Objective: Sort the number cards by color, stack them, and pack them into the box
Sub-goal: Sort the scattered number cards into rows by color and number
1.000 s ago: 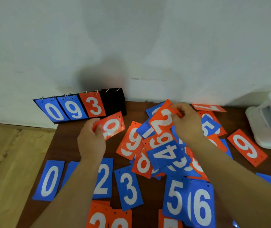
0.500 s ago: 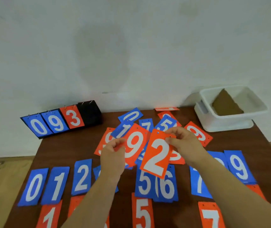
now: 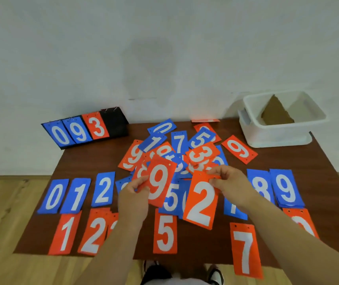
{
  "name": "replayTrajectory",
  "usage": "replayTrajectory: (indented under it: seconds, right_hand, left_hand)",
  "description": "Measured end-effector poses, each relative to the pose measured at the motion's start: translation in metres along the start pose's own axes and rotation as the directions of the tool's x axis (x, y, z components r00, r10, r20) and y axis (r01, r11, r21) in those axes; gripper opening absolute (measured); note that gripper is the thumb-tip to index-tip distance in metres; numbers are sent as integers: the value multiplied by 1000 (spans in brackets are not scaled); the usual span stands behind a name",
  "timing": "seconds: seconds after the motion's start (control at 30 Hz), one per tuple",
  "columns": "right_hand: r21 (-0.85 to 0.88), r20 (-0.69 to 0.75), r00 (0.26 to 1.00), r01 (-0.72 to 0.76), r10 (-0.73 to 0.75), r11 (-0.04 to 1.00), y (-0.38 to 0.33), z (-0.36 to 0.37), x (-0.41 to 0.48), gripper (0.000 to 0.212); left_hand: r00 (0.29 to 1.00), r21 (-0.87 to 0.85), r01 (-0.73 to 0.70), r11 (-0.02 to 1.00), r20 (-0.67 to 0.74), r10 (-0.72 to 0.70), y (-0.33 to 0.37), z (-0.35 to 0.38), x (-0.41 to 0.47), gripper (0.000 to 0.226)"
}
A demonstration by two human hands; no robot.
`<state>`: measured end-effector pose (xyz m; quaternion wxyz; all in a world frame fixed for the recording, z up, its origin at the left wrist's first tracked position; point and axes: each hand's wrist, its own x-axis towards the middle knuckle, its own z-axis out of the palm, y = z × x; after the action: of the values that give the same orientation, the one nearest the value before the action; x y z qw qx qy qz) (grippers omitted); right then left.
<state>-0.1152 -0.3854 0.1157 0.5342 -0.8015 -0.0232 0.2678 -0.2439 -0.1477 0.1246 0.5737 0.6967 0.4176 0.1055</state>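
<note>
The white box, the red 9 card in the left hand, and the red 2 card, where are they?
white box (image 3: 275, 136), head view, front wall.
red 9 card (image 3: 159, 183), head view, on the white digit.
red 2 card (image 3: 201, 204), head view, on the white digit.

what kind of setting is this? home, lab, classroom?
Hard to say; probably a plain indoor room set up for a tabletop task. A small brown table stands against a bare white wall on a wood-look floor, with only number cards and a white box.

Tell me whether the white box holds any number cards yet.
None visible. The white box stands open at the table's far right corner, showing only a brown cardboard piece inside; its near inside wall is hidden.
</note>
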Motion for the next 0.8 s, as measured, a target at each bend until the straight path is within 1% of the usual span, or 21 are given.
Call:
replayTrajectory:
  seconds: [0.1,0.2,0.33,0.4,0.47,0.57,0.63,0.73,0.8]
  right_hand:
    - [-55,52,998,42,-39,998,-8,36,3,21]
    - [-110,135,989,77,-62,991,-23,85,9,20]
    - [-170,257,964,116,-69,979,-44,176,15,22]
    - [-199,299,952,129,-65,971,-49,229,16,23]
    - [-227,349,936,142,-56,963,-49,282,17,23]
    - [-339,401,915,197,-48,920,-40,346,22,20]
    - [-397,392,919,209,-41,894,-28,375,24,21]
    - [-486,340,940,194,-20,852,-12,403,23,22]
    - [-574,305,952,209,-30,791,-9,411,23,19]
  left_hand:
    - [996,-50,21,999,-84,-25,-14,-39,7,30]
    - [985,-85,30,996,-165,-44,-34,-88,18,33]
    - [951,-131,69,989,-290,-105,-70,-164,35,37]
    - [935,-186,105,977,-318,-161,-88,-201,44,38]
    - [922,-207,144,968,-327,-207,-103,-235,53,36]
    - [926,-132,155,979,-327,-190,-126,-273,70,34]
    - [934,-88,167,982,-306,-187,-138,-290,81,34]
    - [943,-46,201,979,-262,-206,-149,-305,93,35]
    - [947,-34,224,974,-227,-226,-151,-309,100,32]
